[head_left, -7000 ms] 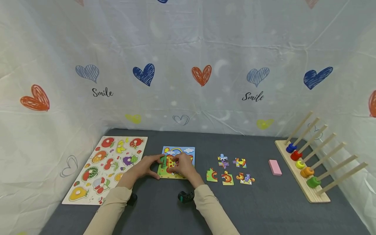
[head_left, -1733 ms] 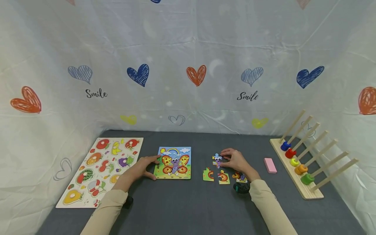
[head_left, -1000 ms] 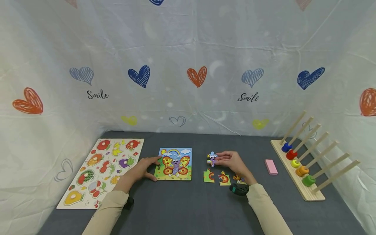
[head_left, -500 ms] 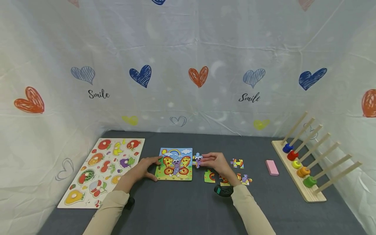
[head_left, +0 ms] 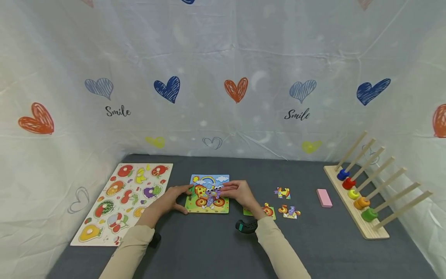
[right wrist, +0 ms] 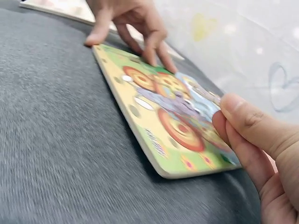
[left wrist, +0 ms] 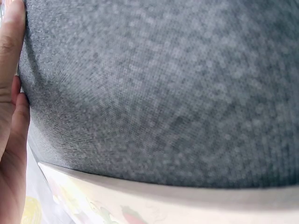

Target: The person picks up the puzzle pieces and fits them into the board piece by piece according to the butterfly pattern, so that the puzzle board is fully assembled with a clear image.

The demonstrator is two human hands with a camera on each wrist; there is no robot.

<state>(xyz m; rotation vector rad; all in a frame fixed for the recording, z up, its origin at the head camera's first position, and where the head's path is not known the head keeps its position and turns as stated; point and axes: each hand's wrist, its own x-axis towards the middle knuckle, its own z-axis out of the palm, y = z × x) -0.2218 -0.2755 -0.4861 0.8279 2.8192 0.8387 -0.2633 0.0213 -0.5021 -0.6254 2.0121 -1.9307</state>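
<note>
A square butterfly puzzle board [head_left: 205,210] lies on the dark cloth, its picture showing a rainbow and a butterfly. My left hand [head_left: 170,199] rests at its left side, thumb by the near corner and fingertips on the left edge. My right hand [head_left: 240,193] pinches a jigsaw piece [head_left: 216,190] with the butterfly's purple face, between thumb and fingers, over the board's right half. In the right wrist view the piece [right wrist: 208,94] is seen edge-on above the picture, mostly behind my fingertips. The left wrist view catches only part of my left hand [left wrist: 11,112].
Right of the board lie loose jigsaw pieces, among them a rainbow piece [head_left: 283,193] and a purple-footed one [head_left: 290,212]; my right wrist partly covers others. A fruit board [head_left: 122,205] lies left. Farther right are a pink block [head_left: 324,198] and a wooden peg rack [head_left: 376,226] with coloured rings.
My right hand has picked up the purple-faced piece from the loose pieces and carried it left over the board. My left hand has stayed at the board's left edge.
</note>
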